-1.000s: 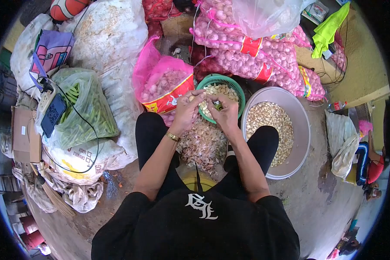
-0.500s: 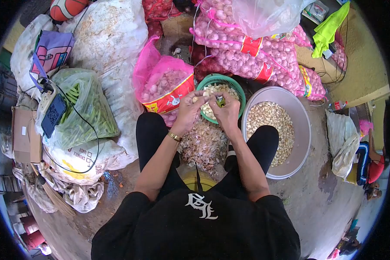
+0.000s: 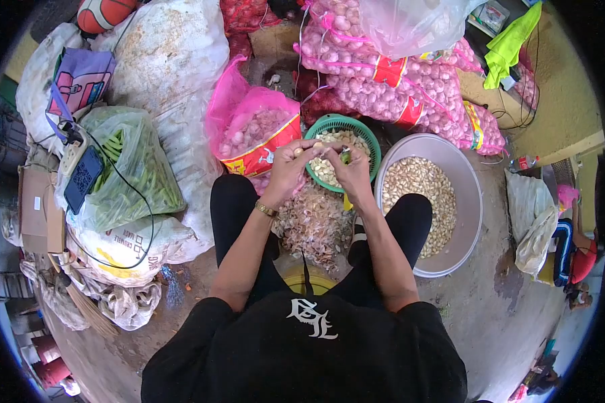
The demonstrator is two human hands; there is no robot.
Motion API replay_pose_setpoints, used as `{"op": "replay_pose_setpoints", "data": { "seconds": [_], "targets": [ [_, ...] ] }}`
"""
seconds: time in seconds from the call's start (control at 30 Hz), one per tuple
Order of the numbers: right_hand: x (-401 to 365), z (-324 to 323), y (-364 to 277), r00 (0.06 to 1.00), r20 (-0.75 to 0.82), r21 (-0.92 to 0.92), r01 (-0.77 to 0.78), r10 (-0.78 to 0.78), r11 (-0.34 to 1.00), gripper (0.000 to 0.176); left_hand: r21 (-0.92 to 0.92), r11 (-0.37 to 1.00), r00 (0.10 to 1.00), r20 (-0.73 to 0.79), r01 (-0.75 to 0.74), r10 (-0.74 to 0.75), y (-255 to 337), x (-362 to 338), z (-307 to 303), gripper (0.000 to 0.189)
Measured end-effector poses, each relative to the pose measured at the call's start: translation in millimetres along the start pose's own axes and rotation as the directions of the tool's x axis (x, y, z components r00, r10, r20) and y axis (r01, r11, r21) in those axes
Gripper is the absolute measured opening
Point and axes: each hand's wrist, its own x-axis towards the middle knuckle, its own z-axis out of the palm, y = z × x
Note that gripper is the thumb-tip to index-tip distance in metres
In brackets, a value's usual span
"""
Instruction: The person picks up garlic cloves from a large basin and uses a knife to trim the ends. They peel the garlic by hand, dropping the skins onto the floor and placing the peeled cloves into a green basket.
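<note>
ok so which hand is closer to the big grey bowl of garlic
Right. The right hand sits over the green basket, next to the bowl; the left hand is at the basket's other edge, further off.

Both forearms forward and converging, left grip (image 3: 290, 171) and right grip (image 3: 351, 173) curled, fingertips close together.
</note>
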Motion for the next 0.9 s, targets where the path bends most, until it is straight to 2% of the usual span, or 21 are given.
{"op": "replay_pose_setpoints", "data": {
  "seconds": [0.03,0.1,0.13,0.23,0.3,0.37,0.43,0.53,0.6,0.7,0.73,0.8,0.83,0.87,0.9],
  "targets": [
    [0,-2,-2,1.000,0.001,-0.001,0.000,0.000,1.000,0.016,-0.001,1.000,1.000,-0.004,-0.009,0.009,2,0,0,0.023],
    [-1,-5,-10,0.981,0.054,0.044,-0.186,0.184,0.982,0.014,-0.003,1.000,1.000,-0.007,-0.017,0.017,3,1,-2,0.024],
    [-1,-6,-11,0.981,0.053,0.043,-0.187,0.185,0.981,0.014,-0.011,1.000,1.000,-0.002,-0.011,0.011,1,1,-4,0.023],
    [0,-4,-8,0.986,0.066,0.028,-0.155,0.153,0.988,0.015,0.005,1.000,1.000,0.010,0.019,-0.019,4,1,-7,0.022],
    [2,-2,-3,0.998,0.050,-0.007,-0.029,0.029,1.000,0.015,0.028,0.999,0.999,0.017,0.039,-0.040,6,0,-6,0.021],
    [1,-1,-4,0.999,0.030,-0.002,-0.039,0.039,0.999,0.015,0.008,0.997,0.997,-0.041,0.073,-0.073,7,0,-3,0.019],
    [0,1,-4,0.999,0.008,0.004,-0.049,0.049,0.999,0.015,0.000,0.999,0.998,-0.040,0.044,-0.044,-2,2,0,0.018],
    [0,1,1,0.999,-0.042,-0.043,0.019,-0.021,0.999,0.013,0.033,0.999,1.000,-0.015,0.028,-0.028,-20,5,-9,0.019],
    [-2,0,-4,0.993,-0.054,-0.206,0.090,-0.103,0.975,0.011,0.075,0.996,0.999,0.007,0.041,-0.041,-23,4,-10,0.019],
    [-1,-1,0,0.993,-0.039,-0.240,0.098,-0.110,0.966,0.010,0.085,0.996,0.999,-0.019,0.034,-0.032,-21,5,-6,0.021],
    [0,-1,3,0.993,-0.039,-0.239,0.098,-0.110,0.966,0.010,0.042,0.996,0.997,-0.025,0.075,-0.074,-28,8,-11,0.022],
    [2,-1,8,0.998,-0.053,-0.086,0.015,-0.019,0.996,0.010,0.000,0.993,0.993,-0.029,0.115,-0.115,-27,7,-17,0.024],
    [3,-2,7,0.998,-0.053,-0.086,0.014,-0.019,0.996,0.010,-0.036,0.983,0.984,0.032,0.177,-0.176,-14,2,-15,0.025],
    [4,-4,7,0.999,-0.043,0.013,-0.023,0.024,1.000,0.011,-0.068,0.968,0.967,0.096,0.241,-0.234,-5,-1,-12,0.026],
    [4,-4,3,0.998,-0.029,0.110,-0.061,0.064,0.992,0.013,-0.069,0.968,0.967,0.097,0.241,-0.234,-3,-1,-11,0.026]
  ]
}}
